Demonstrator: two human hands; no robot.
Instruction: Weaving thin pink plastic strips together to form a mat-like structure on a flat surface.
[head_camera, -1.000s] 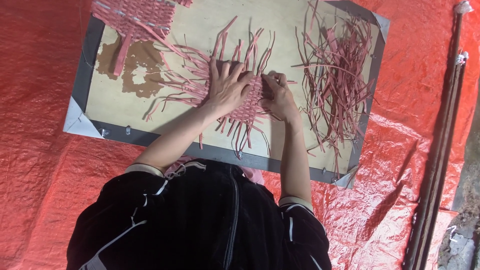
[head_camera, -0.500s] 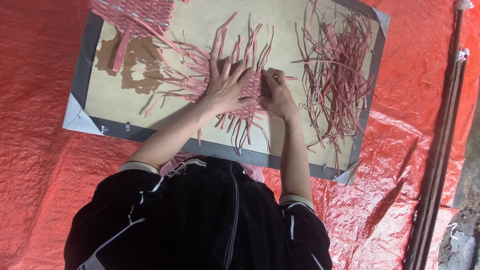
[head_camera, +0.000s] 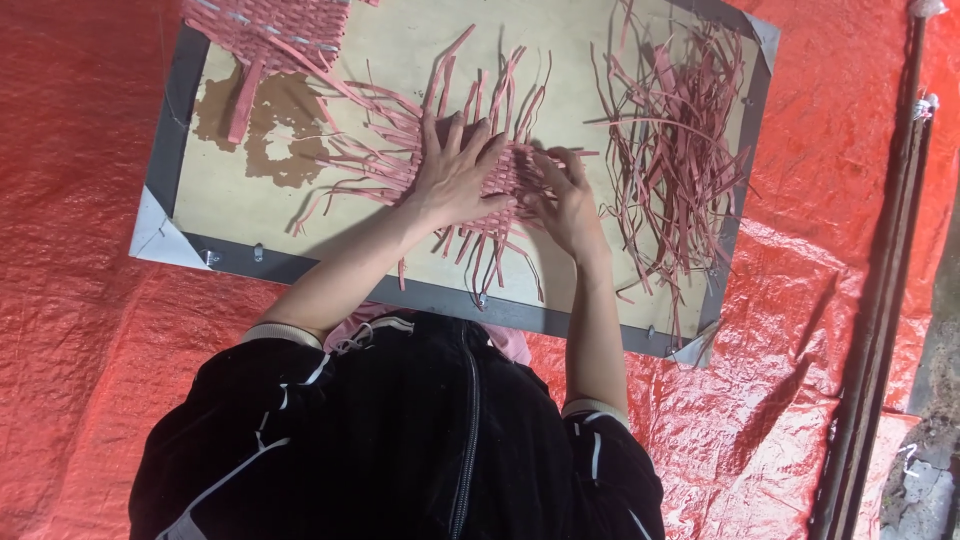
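A half-woven mat of pink strips (head_camera: 400, 165) lies on a pale board (head_camera: 300, 215) with a dark grey frame. My left hand (head_camera: 458, 172) lies flat on the weave with its fingers spread, pressing it down. My right hand (head_camera: 562, 200) sits just right of it with curled fingers, pinching a pink strip (head_camera: 530, 158) at the mat's right edge. Loose strip ends fan out above and below both hands. My palms hide the middle of the weave.
A heap of loose pink strips (head_camera: 675, 150) lies on the board's right side. A finished woven piece (head_camera: 265, 30) sits at the top left, above a brown stain (head_camera: 265, 140). A red tarp (head_camera: 80, 330) surrounds the board. Long dark poles (head_camera: 885, 300) run along the right.
Both hands stay on the weave. The left hand has crept slightly up the mat, and the right hand's fingers have curled tighter on the strip at the edge.
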